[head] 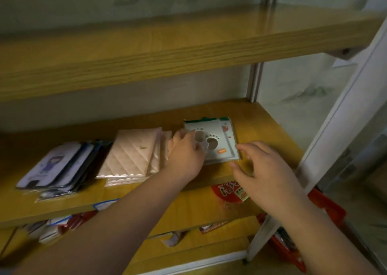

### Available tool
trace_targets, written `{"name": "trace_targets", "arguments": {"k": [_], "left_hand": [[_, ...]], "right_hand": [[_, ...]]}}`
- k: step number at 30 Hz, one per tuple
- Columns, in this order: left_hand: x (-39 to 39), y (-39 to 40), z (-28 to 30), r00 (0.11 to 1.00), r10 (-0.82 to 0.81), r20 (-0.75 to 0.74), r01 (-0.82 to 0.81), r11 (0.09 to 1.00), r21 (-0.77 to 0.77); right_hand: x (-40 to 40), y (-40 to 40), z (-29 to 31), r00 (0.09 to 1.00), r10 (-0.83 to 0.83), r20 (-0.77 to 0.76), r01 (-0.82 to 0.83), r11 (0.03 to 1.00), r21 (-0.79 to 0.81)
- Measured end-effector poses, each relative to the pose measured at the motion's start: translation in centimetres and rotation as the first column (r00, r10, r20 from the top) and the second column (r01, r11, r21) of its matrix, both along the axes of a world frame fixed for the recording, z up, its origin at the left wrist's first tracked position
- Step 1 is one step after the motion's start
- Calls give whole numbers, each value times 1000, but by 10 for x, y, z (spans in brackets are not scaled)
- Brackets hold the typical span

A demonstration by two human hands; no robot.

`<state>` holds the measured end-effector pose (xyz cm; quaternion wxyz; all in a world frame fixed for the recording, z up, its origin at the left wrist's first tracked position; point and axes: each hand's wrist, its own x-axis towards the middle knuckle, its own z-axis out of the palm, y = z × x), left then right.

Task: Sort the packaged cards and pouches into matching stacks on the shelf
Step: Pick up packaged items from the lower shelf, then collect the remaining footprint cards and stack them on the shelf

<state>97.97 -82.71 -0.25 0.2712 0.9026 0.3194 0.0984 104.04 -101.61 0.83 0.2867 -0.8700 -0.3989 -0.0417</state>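
Observation:
Three stacks lie on the wooden shelf (pixel 270 126). At the left is a pile of packaged cards (pixel 56 165) in clear sleeves. In the middle sits a stack of quilted cream pouches (pixel 129 155). At the right is a stack of white footprint cards (pixel 217 140) with green tops. My left hand (pixel 184 153) rests on the left edge of the footprint stack, fingers on its top card. My right hand (pixel 266 170) hovers at the stack's near right corner, fingers spread, holding nothing.
A second wooden shelf (pixel 167 50) hangs close above. Below the shelf edge lie a red snack packet (pixel 228 193), loose packets (pixel 54 228) and a red basket (pixel 326 207). A white frame post (pixel 343 117) stands at the right.

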Motion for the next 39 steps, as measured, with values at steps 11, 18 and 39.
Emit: {"name": "trace_targets", "arguments": {"k": [11,18,39], "left_hand": [[-109,24,26,994,-104,41,68,856,513],[-216,64,41,980,176,89,-197,846,496],[-669,186,47,797,556,236,-603,716,352]], "right_hand": [[-25,87,-8,987,159,0,-158,982,103],[-88,145,3,938,346,-13,-341,930,140],[-491,347,26,770,637,38,-637,762,116]]}}
